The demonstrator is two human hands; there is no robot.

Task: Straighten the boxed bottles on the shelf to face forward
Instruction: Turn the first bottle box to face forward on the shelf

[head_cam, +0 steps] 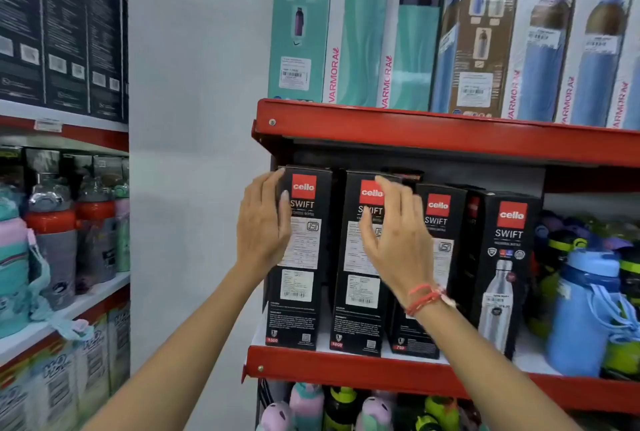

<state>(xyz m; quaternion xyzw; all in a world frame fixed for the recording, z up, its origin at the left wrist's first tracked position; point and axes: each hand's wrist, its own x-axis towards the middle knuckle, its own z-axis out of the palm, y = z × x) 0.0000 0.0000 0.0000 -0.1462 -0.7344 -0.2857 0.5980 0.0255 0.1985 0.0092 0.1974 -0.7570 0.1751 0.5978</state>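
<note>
Shelf: a red-edged shelf [415, 366] crosses the lower middle of the frame, its white board carrying four black boxed bottles in a row.
First box: the leftmost box [299, 257] stands upright at the shelf's left end, showing a side panel of labels and barcode.
Second box: the next box [360, 292] stands just right of it, also label side out.
Third box: the third box [438, 223] is partly hidden behind the right wrist.
Fourth box: the rightmost box [505, 268] shows its bottle picture.
Left hand: the left hand [263, 226] lies flat and open against the first box's left edge, fingers extended.
Right hand: the right hand [398, 240] is spread open before the second box; it seems to be just short of touching.
Wrist: red thread bracelet [424, 299].
</note>
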